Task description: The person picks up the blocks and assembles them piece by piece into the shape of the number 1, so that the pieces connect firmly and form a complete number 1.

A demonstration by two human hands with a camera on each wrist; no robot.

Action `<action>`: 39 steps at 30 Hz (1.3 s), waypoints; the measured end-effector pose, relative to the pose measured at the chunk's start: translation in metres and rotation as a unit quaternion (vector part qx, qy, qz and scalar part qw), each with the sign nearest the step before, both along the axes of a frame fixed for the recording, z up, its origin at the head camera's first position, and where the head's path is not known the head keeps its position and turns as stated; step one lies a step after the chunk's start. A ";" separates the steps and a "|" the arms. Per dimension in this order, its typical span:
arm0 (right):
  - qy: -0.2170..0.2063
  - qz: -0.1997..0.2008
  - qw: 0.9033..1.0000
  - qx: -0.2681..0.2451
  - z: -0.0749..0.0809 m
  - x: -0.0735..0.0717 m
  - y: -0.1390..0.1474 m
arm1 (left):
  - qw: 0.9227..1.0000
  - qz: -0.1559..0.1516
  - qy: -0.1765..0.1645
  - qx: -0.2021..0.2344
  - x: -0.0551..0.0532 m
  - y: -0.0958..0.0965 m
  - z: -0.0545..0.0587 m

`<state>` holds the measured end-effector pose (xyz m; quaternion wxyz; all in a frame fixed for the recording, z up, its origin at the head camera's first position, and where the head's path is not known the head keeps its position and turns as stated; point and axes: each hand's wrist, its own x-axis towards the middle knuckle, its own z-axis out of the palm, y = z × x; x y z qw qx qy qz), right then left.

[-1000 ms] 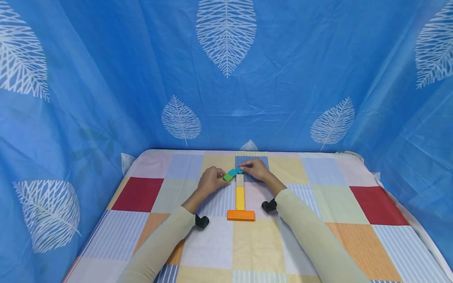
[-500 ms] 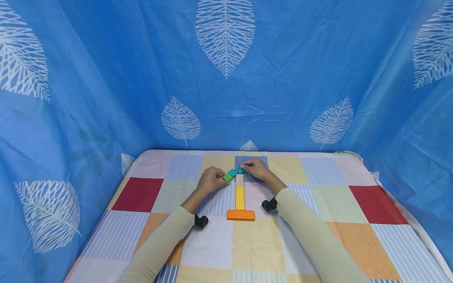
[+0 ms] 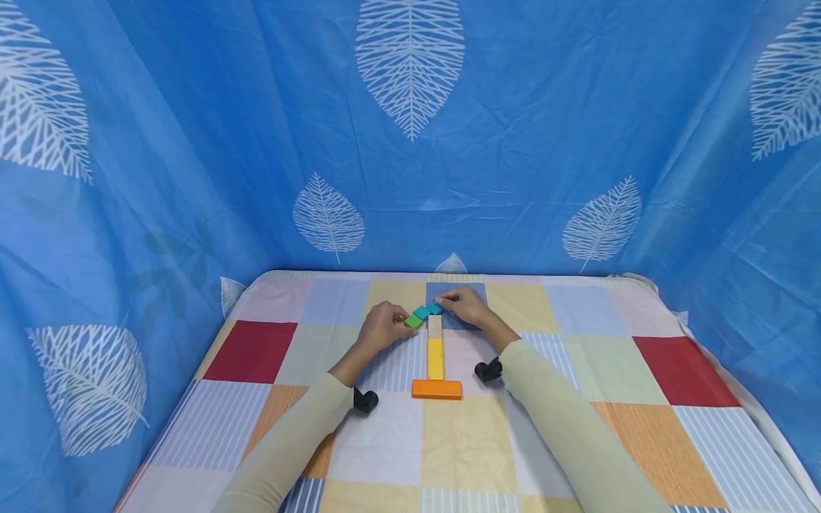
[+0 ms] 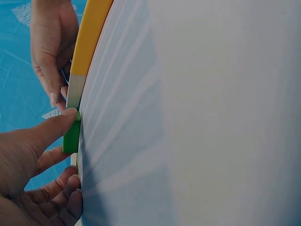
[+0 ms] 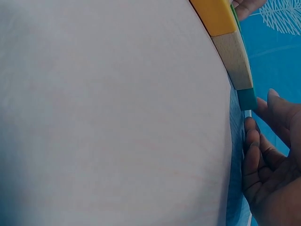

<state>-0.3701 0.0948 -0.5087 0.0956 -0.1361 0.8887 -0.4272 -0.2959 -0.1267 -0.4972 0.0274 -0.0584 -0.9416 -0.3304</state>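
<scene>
A short slanting row of blocks lies across the far end of a wooden stem in the head view. My left hand [image 3: 383, 326] pinches the green block [image 3: 413, 322] at the row's left end, thumb and index finger at its edges. Beside it lies a blue block [image 3: 421, 313]. My right hand [image 3: 465, 305] pinches the other blue block [image 3: 435, 308] at the right end, its fingers partly covering it. Below the row stand a plain wood block [image 3: 435, 326] and a yellow block [image 3: 435, 358]; in the right wrist view a teal block [image 5: 247, 99] adjoins the plain one.
An orange block [image 3: 437, 390] lies crosswise at the near end of the yellow one. A patchwork cloth [image 3: 474, 449] covers the table. Blue leaf-print curtains [image 3: 513, 142] enclose the back and sides.
The right-hand blue block has shifted slightly, and more of it shows beside the right fingertips. The left hand and the other blocks have hardly moved.
</scene>
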 end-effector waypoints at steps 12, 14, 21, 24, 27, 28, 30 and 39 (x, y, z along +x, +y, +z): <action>0.001 -0.002 1.000 -0.002 -0.001 -0.001 -0.001 | 1.000 -0.001 0.000 0.000 0.000 -0.001 -0.001; 0.003 -0.002 1.000 -0.001 -0.001 -0.001 -0.001 | 1.000 -0.002 0.001 0.000 0.000 -0.001 -0.001; 0.005 -0.005 1.000 0.004 -0.002 0.000 0.000 | 1.000 -0.011 0.008 -0.005 0.000 0.001 -0.002; 0.004 -0.004 1.000 0.001 -0.001 0.001 0.000 | 1.000 -0.010 0.011 -0.009 0.000 0.001 -0.002; 0.003 -0.003 1.000 0.003 0.000 0.001 0.001 | 1.000 -0.010 0.013 -0.011 -0.001 0.001 -0.002; 0.002 -0.004 1.000 0.004 0.000 0.001 0.001 | 1.000 -0.010 0.012 -0.011 -0.001 0.001 -0.002; 0.000 -0.004 1.000 0.006 0.000 0.001 0.001 | 1.000 -0.009 0.011 -0.012 -0.001 0.001 -0.003; 0.007 -0.016 1.000 -0.001 -0.001 0.001 0.003 | 1.000 -0.018 0.000 -0.003 -0.004 0.002 -0.002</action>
